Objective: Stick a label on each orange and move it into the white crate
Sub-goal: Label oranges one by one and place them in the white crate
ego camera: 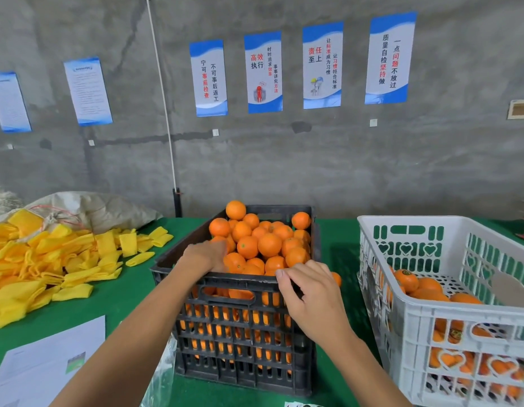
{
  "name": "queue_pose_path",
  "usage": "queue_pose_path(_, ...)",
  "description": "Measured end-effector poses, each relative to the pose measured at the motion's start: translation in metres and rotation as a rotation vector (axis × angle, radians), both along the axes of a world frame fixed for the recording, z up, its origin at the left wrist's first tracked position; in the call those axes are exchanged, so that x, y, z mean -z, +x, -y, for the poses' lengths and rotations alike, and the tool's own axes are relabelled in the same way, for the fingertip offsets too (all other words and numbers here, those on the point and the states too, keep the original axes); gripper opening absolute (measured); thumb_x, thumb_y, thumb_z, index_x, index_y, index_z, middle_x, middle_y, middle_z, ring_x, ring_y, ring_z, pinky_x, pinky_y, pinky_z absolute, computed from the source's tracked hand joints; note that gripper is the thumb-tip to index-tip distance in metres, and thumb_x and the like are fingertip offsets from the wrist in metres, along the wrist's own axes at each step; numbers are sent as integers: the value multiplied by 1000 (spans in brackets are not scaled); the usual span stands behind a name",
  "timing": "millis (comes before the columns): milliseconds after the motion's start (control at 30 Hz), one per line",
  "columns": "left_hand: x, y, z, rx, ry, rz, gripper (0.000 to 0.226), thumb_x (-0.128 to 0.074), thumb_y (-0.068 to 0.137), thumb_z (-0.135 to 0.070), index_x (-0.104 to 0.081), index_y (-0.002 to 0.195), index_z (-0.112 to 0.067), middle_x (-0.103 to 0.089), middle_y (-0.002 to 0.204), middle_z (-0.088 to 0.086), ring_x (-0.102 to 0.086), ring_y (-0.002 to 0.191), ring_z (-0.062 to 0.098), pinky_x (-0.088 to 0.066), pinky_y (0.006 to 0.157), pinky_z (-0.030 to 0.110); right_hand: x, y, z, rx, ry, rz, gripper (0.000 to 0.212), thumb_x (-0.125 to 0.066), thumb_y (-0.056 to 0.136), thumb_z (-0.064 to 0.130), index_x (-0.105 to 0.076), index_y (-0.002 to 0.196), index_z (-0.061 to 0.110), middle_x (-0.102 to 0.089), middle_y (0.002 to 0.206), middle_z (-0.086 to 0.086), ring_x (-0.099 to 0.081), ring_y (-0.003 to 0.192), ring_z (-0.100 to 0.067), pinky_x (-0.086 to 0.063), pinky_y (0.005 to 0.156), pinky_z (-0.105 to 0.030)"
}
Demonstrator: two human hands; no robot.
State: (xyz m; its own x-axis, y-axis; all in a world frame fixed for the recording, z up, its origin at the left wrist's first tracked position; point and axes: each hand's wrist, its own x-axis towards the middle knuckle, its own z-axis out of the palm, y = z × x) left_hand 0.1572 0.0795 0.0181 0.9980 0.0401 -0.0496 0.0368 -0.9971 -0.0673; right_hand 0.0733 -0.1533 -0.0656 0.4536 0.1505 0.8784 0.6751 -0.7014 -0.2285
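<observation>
While both forearms reached forward over the green table (113, 298), the head view showed the black crate (243, 333) in the centre, heaped with oranges (269, 245) above its rim. The left hand (206, 255) lay inside the crate at its left near corner, back of the hand up, fingers down among the fruit; whether they were curled round an orange could not be told, since the fingertips were hidden. The right hand (309, 292) hovered at the crate's near rim on the right side, fingers loosely bent with thumb and forefinger drawn close together; whether anything was pinched between them could not be told. The white crate (431, 318) stood just to the right of the black one, apart from it, and held a shallow layer of oranges, at least one labelled orange (406, 279) showing a dark sticker on top. On the left of the table lay a pile of yellow foam sleeves (49, 259) in front of a grey sack (93, 210). A printed sheet (46, 362) lay at the near left. Posters (322, 66) hung on the concrete wall behind.
</observation>
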Motion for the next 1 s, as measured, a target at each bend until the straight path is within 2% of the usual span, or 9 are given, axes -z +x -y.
queue_pose_path(100, -5, -23, 15, 199, -361, 557, 72, -81, 72, -57, -43, 125, -25, -55, 122, -1, -62, 106, 28, -53, 85, 44, -3, -5, 1, -46, 57, -120, 27, -50, 106, 43, -73, 105, 28, -64, 94, 20, -53, 92, -2, -45, 93, -34)
queue_pose_path(200, 3, -54, 47, 526, -792, 809, 69, -83, 75, -55, -40, 126, -37, -49, 123, -13, -58, 106, 7, -54, 80, 26, -14, -13, 4, -193, 214, -348, 52, -42, 103, 62, -44, 150, 40, -54, 142, 24, -48, 129, 5, -39, 108, -25)
queue_pose_path(300, 29, -81, 88, 801, -788, 916, 71, -85, 81, -42, -45, 137, -27, -46, 134, -6, -53, 121, 13, -51, 89, 19, -18, -25, 8, -319, 395, -412, 68, -47, 97, 70, -23, 157, 46, -50, 149, 14, -52, 131, 1, -47, 105, -24)
queue_pose_path(433, 77, -109, 126, 886, -901, 1052, 75, -88, 81, -24, -46, 141, -9, -47, 138, 16, -46, 135, 18, -40, 107, 20, 10, -54, 29, -272, 416, -272, 71, -58, 92, 71, -30, 153, 47, -44, 148, 25, -52, 132, -1, -46, 101, -14)
queue_pose_path(533, 126, -123, 136, 896, -926, 1020, 72, -84, 83, -27, -45, 140, -6, -43, 139, 13, -43, 136, 15, -38, 110, 23, 48, -73, 51, -228, 279, -294, 69, -61, 91, 68, -30, 150, 51, -36, 147, 39, -47, 133, 6, -40, 101, -9)
queue_pose_path(633, 174, -136, 135, 883, -945, 797, 75, -83, 82, -32, -42, 142, -15, -38, 140, 3, -41, 135, 6, -44, 104, 20, 86, -86, 71, -182, 154, -490, 70, -57, 88, 75, -32, 149, 50, -39, 144, 39, -48, 129, 9, -41, 101, -10)
queue_pose_path(767, 217, -145, 114, 672, -914, 582, 72, -83, 72, -42, -42, 130, -30, -42, 130, -15, -58, 103, 6, -58, 71, 33, 134, -92, 94, -147, -84, -688, 52, -43, 103, 61, -47, 148, 35, -55, 140, 21, -50, 126, 7, -46, 104, -29)
queue_pose_path(867, 240, -145, 96, 501, -1044, 460, 72, -82, 71, -49, -40, 128, -41, -47, 123, -28, -63, 99, 3, -55, 64, 21, 150, -91, 99, -144, -239, -857, 46, -36, 109, 48, -46, 151, 34, -51, 150, 17, -44, 136, 3, -39, 114, -32)
queue_pose_path(1000, 260, -147, 87, 374, -1224, 384, 76, -84, 71, -45, -42, 134, -38, -56, 123, -22, -66, 102, 7, -57, 67, 19, 157, -89, 94, -102, -541, -898, 78, -31, 94, 80, -34, 158, 36, -32, 162, 23, -28, 146, 3, -20, 119, -23)
